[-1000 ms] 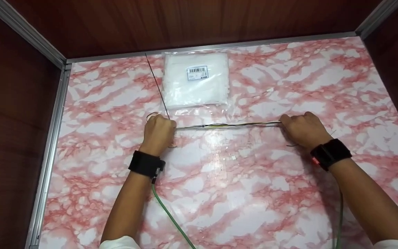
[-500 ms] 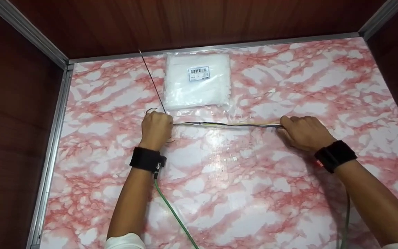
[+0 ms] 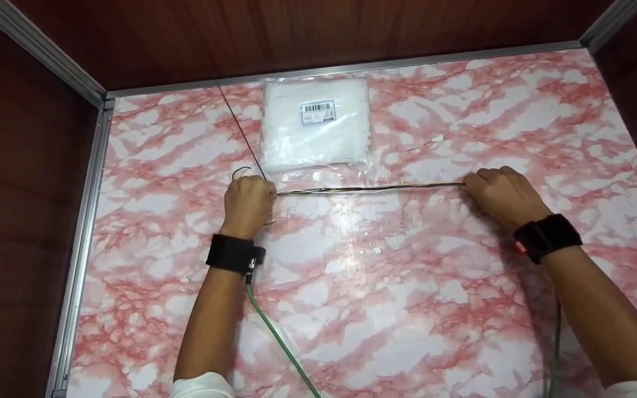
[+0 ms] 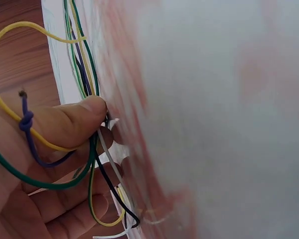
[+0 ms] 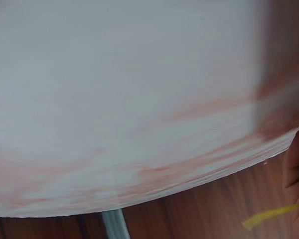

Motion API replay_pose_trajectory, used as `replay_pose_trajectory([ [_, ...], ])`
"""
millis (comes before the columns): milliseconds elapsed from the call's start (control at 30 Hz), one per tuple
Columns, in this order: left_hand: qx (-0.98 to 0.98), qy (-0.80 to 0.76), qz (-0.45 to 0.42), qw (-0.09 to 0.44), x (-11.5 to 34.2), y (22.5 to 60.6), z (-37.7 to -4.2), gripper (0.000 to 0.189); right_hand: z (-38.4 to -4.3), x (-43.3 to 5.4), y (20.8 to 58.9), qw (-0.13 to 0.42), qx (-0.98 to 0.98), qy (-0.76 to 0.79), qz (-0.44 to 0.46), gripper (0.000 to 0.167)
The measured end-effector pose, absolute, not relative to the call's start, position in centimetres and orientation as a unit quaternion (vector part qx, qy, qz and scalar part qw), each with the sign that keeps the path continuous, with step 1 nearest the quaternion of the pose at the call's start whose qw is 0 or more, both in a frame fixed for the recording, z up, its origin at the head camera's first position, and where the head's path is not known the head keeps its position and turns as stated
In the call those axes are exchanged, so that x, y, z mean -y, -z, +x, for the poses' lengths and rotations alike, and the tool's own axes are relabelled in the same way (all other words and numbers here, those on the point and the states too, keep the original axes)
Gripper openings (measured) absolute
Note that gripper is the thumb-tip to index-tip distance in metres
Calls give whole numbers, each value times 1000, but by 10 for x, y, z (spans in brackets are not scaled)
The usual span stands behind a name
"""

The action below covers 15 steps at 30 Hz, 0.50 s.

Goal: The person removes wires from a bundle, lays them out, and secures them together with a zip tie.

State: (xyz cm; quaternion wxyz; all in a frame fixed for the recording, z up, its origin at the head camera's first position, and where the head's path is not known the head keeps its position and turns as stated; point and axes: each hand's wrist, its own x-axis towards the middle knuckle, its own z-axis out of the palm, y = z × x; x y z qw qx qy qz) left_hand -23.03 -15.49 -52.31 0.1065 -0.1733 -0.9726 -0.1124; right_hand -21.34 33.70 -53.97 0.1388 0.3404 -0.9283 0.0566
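I have both hands on the wire bundle point(image 3: 371, 189); my left hand point(image 3: 248, 204) is closed round its left end and my right hand point(image 3: 504, 194) is closed round its right end, so the bundle runs straight and taut between them, just above the bench point(image 3: 351, 287) and a little in front of the clear bag of white parts point(image 3: 316, 124). As I judge it, the gathering and straightening is done, since the strands lie together as one line; I see nothing binding them along the middle, so any fastening is left to do; a thin dark strand point(image 3: 239, 130) rises from my left hand toward the back edge, apart from the rest.

The head view gives the whole span and both wrist straps but not the single strands; the left wrist view fills that in, showing my thumb point(image 4: 65, 122) pressing yellow, green, purple and black wires point(image 4: 89, 164) against my fingers, with a small knot in the purple one. The right wrist view is mostly blurred bench; it shows only a yellow wire end point(image 5: 271, 215) beside a finger at the edge, so the grip there probably holds, though I read it from the head view alone.
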Motion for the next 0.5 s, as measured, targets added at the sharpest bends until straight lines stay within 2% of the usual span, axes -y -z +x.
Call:
replay_pose_trajectory([
  [200, 973, 84, -171, 131, 154, 517, -231, 13, -225, -339, 537, 150, 939, -24, 308, 23],
  [500, 980, 43, -146, 130, 149, 522, -233, 9, -232, -334, 538, 61, 972, 0, 226, 22],
])
